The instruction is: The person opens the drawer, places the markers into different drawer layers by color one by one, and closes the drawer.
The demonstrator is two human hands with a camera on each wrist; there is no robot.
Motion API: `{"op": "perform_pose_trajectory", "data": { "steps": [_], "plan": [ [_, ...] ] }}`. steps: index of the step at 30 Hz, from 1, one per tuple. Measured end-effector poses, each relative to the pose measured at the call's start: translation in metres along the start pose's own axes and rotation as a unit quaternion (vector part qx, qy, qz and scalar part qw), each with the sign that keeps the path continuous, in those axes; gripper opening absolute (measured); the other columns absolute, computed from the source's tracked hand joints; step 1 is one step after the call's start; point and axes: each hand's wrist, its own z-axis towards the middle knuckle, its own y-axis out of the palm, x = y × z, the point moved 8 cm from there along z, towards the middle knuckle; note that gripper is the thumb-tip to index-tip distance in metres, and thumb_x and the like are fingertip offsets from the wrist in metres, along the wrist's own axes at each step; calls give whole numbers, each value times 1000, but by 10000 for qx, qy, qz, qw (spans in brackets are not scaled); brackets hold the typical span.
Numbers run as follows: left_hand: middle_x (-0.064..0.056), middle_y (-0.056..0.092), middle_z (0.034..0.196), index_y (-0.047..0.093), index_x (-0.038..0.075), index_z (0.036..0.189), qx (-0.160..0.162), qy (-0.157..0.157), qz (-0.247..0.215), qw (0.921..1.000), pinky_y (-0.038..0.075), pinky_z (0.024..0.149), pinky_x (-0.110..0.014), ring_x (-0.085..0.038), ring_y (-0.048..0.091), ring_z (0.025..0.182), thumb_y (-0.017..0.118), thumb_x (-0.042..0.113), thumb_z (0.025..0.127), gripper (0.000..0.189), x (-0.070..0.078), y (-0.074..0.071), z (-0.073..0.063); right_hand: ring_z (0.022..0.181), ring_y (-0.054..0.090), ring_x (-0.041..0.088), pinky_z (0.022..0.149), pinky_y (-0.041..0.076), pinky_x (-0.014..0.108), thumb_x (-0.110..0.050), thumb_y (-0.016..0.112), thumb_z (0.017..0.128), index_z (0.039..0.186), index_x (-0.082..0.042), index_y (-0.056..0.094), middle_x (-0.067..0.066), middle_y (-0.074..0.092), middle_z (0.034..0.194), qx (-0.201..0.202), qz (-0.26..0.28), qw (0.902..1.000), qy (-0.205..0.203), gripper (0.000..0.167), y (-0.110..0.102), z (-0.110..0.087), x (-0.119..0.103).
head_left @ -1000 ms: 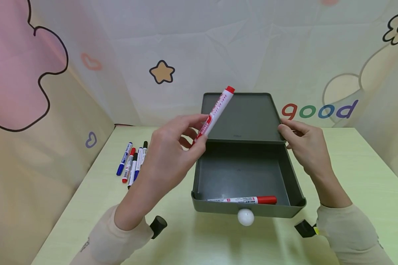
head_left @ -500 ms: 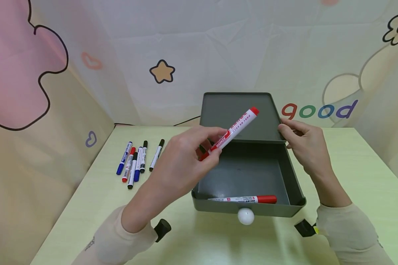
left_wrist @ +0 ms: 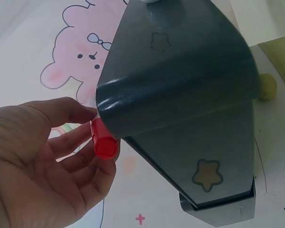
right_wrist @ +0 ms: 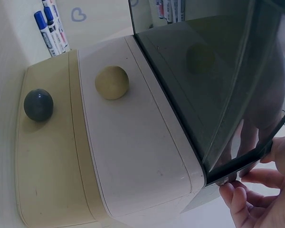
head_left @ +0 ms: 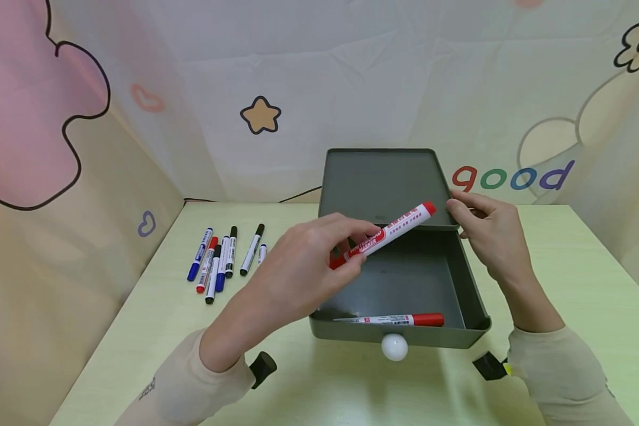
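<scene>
My left hand [head_left: 303, 266] pinches a red whiteboard marker [head_left: 402, 226] between thumb and fingers, tilted above the pulled-out dark grey drawer [head_left: 346, 330]. In the left wrist view the marker's red end [left_wrist: 104, 142] points toward the camera. Along the drawer's front wall lies another red marker [head_left: 396, 320]. A white round knob [head_left: 394, 347] sits on the drawer front. At the right edge of the grey drawer unit's top [head_left: 386, 186], my right hand [head_left: 492, 239] grips the rim, thumb above and fingers curled at the side, as the right wrist view also shows.
Several black, blue and red markers [head_left: 215, 266] lie on the table [head_left: 154, 331] at the left. Below the grey tier are a white tier [right_wrist: 142, 142] and a cream tier [right_wrist: 52, 166], each with a round knob. A printed cloth [head_left: 298, 71] hangs behind.
My left hand has moved right and down over the drawer, and its marker has tilted flatter. More markers on the table have come into view behind it. My right hand stays put.
</scene>
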Motion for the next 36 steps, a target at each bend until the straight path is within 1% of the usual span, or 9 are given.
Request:
{"op": "perform_pose_trajectory", "data": {
  "steps": [5,9,14,20,26,30,33,36],
  "plan": [
    [4,70,105,73,11,124,-278,153,93,9995,49,62,-22,-9,58,78,70,0,92,34,0,6,1,71,55,14,61,51,16,-29,62,104,138,-9,66,-18,64,97,-11,12,10000,17,40,0,0,0],
    [5,69,104,73,13,124,-508,172,196,9984,48,64,-23,-8,57,77,70,0,92,34,0,11,1,70,56,13,61,51,16,-28,62,104,138,-8,67,-22,65,95,-32,77,10000,23,40,0,0,0],
    [5,70,107,74,14,123,-838,197,354,9957,48,65,-23,-6,56,77,71,4,94,31,-1,19,2,71,56,9,61,51,15,-27,62,104,137,-7,67,-23,65,95,-50,113,9999,14,39,0,0,0],
    [7,69,105,74,17,125,-1349,112,595,9890,47,62,-23,-6,56,73,70,8,97,30,-2,29,2,74,56,8,61,51,15,-27,62,104,138,-8,67,-22,65,97,-55,118,9999,-11,39,0,0,-1],
    [7,68,103,74,18,123,-1660,165,761,9830,47,62,-23,-7,55,73,71,9,96,29,-3,34,2,73,56,9,61,51,15,-27,62,104,138,-8,67,-22,65,97,-42,137,9999,-18,39,0,0,-1],
    [6,68,103,75,17,123,-1926,193,830,9776,47,62,-23,-7,56,72,71,9,96,29,-3,39,1,74,56,11,61,51,16,-28,62,104,138,-8,66,-20,65,98,-46,110,9999,-10,40,0,0,0],
    [5,68,104,75,18,123,-2098,206,862,9737,48,63,-22,-8,57,75,71,8,95,30,-3,42,1,76,57,13,62,51,16,-28,62,104,139,-8,66,-18,65,98,-50,93,9999,-10,40,0,0,0],
    [5,69,106,75,19,123,-2186,214,882,9716,49,66,-22,-8,58,78,70,6,95,32,-3,44,1,76,57,14,62,51,16,-28,62,104,138,-9,66,-18,65,98,-34,99,9999,-29,40,0,0,0]
  ]
}}
